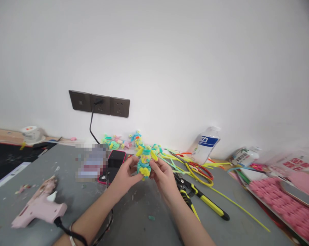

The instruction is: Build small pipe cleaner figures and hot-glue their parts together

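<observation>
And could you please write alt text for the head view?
A small yellow-and-turquoise figure is in the grip of a person's left hand and right hand above a grey table. A pink glue gun lies to the left, yellow-and-black pliers to the right, and other colourful fuzzy pieces behind, near a white wall.

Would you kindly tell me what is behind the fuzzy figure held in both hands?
Behind the held figure, a blue and yellow figure shows partly at left, a turquoise one at right, and the wall beyond. Whatever lies directly behind its body is covered.
</observation>
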Motion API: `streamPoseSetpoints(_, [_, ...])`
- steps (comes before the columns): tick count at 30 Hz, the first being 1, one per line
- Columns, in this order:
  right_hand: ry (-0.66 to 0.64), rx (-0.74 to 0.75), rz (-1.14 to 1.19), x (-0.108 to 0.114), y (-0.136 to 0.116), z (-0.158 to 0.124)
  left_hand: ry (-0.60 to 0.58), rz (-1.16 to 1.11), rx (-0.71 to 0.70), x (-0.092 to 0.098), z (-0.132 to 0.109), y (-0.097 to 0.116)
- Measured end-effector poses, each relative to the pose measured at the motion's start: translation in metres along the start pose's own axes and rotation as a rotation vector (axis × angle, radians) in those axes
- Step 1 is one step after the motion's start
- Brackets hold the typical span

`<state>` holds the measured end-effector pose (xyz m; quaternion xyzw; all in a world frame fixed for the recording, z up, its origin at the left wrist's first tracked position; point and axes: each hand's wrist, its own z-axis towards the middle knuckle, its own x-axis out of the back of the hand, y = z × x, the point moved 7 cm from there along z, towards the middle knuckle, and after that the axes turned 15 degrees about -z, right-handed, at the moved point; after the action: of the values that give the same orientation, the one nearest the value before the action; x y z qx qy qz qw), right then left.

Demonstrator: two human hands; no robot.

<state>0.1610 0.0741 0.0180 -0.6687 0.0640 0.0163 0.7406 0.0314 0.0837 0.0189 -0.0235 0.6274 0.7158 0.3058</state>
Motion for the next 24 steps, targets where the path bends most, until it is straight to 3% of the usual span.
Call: streamPoseSetpoints(24, [-0.014, 0.04, 0.011, -0.001, -0.0054, -0.002, -0.01, -0.021, 0.007, -0.0037, -0.0003, 0.0034])
